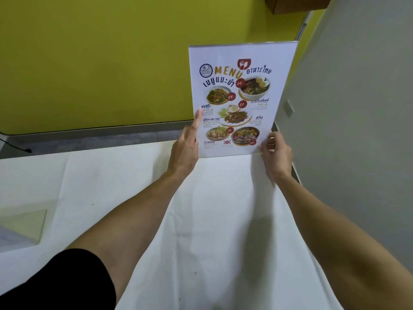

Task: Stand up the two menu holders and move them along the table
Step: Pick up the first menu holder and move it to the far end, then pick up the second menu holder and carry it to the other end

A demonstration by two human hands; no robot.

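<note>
A clear menu holder (237, 97) with a printed food menu stands upright at the far right end of the white table (134, 186), its lower edge on or just above the cloth. My left hand (186, 148) grips its lower left edge, thumb on the front. Gripping the lower right corner is my right hand (276, 153). A second menu holder (24, 222) lies flat at the table's left edge, partly cut off by the frame.
A yellow-green wall (100, 63) runs behind the table, with a grey floor strip between. A pale grey wall (357, 130) with a socket stands close on the right. A black cable lies on the floor at the far left.
</note>
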